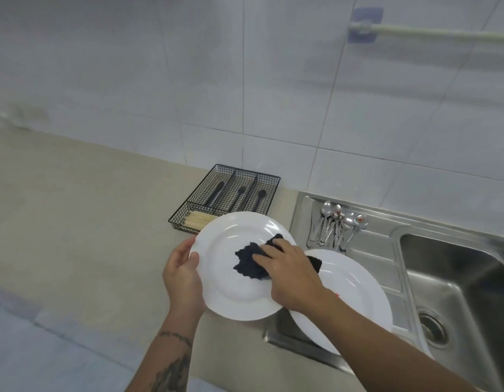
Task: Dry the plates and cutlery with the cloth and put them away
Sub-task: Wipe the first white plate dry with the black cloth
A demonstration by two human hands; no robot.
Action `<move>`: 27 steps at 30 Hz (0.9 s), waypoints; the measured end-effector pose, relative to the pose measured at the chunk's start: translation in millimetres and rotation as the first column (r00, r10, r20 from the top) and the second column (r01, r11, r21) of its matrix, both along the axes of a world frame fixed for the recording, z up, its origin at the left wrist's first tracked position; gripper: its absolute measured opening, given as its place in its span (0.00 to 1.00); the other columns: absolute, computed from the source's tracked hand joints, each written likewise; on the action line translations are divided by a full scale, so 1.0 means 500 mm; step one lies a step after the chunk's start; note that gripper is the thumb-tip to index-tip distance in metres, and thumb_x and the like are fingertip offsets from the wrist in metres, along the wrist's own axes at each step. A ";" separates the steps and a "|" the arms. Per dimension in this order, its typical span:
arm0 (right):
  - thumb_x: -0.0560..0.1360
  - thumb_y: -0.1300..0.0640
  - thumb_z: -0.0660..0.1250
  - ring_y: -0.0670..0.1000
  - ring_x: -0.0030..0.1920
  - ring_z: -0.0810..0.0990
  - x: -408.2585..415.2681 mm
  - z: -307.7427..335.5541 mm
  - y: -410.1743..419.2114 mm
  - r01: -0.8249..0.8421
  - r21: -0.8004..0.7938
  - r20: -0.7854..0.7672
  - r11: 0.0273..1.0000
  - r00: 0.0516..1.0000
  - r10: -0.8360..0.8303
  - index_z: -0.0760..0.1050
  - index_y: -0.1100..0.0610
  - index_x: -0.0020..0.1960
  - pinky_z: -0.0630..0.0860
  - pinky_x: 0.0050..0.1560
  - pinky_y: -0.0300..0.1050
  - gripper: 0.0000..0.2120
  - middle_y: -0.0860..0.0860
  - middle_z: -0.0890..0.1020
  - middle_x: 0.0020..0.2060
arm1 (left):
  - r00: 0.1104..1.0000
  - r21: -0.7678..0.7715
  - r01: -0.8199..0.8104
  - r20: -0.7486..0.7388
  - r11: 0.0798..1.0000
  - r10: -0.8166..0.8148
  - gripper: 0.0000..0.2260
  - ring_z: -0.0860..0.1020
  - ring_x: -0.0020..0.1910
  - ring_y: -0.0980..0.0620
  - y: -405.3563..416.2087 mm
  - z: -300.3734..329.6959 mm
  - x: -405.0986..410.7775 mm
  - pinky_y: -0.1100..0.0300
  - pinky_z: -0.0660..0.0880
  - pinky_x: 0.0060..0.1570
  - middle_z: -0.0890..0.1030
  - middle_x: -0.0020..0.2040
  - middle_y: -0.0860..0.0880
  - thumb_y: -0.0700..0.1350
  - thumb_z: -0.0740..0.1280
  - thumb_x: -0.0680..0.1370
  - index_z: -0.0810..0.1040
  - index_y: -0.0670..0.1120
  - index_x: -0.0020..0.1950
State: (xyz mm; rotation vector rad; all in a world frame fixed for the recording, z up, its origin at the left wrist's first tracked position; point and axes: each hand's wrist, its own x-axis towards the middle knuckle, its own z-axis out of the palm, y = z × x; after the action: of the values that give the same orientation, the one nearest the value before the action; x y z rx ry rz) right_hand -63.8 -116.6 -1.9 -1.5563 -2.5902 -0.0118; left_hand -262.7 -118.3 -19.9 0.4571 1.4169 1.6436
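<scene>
Worktop layout, placed relative to the sink basin (454, 284).

Drainboard (369, 247) directly left of the basin; spoons (337, 224) lying on its far end; a second plate (355, 290) resting on its near part. Held plate (231, 278) left of the drainboard, above the countertop (89, 207), overlapping the second plate's left edge. Cloth (249, 264) on the held plate, under the right hand (290, 273); left hand (183, 275) on that plate's left rim. Wire tray (225, 196) behind the held plate, on the countertop, further left of the basin; utensils in its rear compartments, chopsticks (198, 219) in its front compartment. Tiled wall (245, 80) behind all; rail (432, 33) on the wall above the basin.
</scene>
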 end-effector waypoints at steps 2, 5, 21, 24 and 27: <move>0.72 0.60 0.65 0.55 0.67 0.65 -0.005 -0.005 0.002 0.012 0.002 -0.004 1.000 1.000 -0.012 0.68 0.49 0.72 0.66 0.65 0.50 0.29 0.46 0.73 0.66 | 1.000 0.001 0.002 -0.021 1.000 -0.002 0.15 0.82 0.53 0.45 -0.004 -0.011 -0.012 0.48 0.79 0.55 0.84 0.55 0.47 0.31 0.61 0.78 0.83 0.48 0.53; 0.66 0.63 0.70 0.58 0.59 0.72 -0.007 -0.019 -0.001 0.008 0.032 0.029 0.999 1.000 -0.008 0.73 0.53 0.68 0.74 0.58 0.51 0.30 0.50 0.78 0.61 | 0.997 -0.015 -0.044 -0.059 0.999 0.043 0.16 0.81 0.53 0.47 -0.018 -0.031 -0.036 0.48 0.77 0.56 0.84 0.55 0.47 0.31 0.61 0.78 0.82 0.50 0.50; 0.64 0.63 0.74 0.59 0.57 0.75 -0.033 -0.034 -0.024 -0.029 0.059 0.038 0.998 0.999 0.027 0.74 0.54 0.67 0.76 0.58 0.55 0.32 0.53 0.78 0.64 | 0.983 -0.157 -0.186 -0.036 0.970 0.182 0.14 0.78 0.53 0.46 -0.065 -0.114 -0.124 0.51 0.76 0.56 0.81 0.55 0.47 0.31 0.61 0.79 0.80 0.44 0.58; 0.63 0.63 0.74 0.57 0.57 0.74 -0.033 -0.029 -0.025 -0.014 0.054 0.016 0.998 1.000 0.013 0.74 0.54 0.68 0.76 0.58 0.53 0.33 0.52 0.77 0.64 | 0.980 -0.169 -0.199 -0.041 0.965 0.195 0.15 0.78 0.53 0.46 -0.062 -0.117 -0.119 0.48 0.75 0.59 0.81 0.56 0.46 0.31 0.61 0.79 0.80 0.42 0.60; 0.63 0.63 0.74 0.57 0.57 0.74 -0.031 -0.026 -0.029 -0.009 0.046 -0.010 0.999 1.000 0.009 0.73 0.53 0.69 0.76 0.58 0.51 0.34 0.51 0.77 0.64 | 0.979 -0.168 -0.199 -0.076 0.965 0.189 0.15 0.78 0.53 0.46 -0.059 -0.121 -0.119 0.49 0.75 0.59 0.81 0.57 0.45 0.30 0.61 0.78 0.80 0.41 0.62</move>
State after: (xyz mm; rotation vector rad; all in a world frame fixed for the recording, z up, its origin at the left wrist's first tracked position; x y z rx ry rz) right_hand -79.5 -131.1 -15.0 -1.5251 -2.5698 -0.0619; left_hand -322.2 -147.8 -80.2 0.2753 1.6791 1.6516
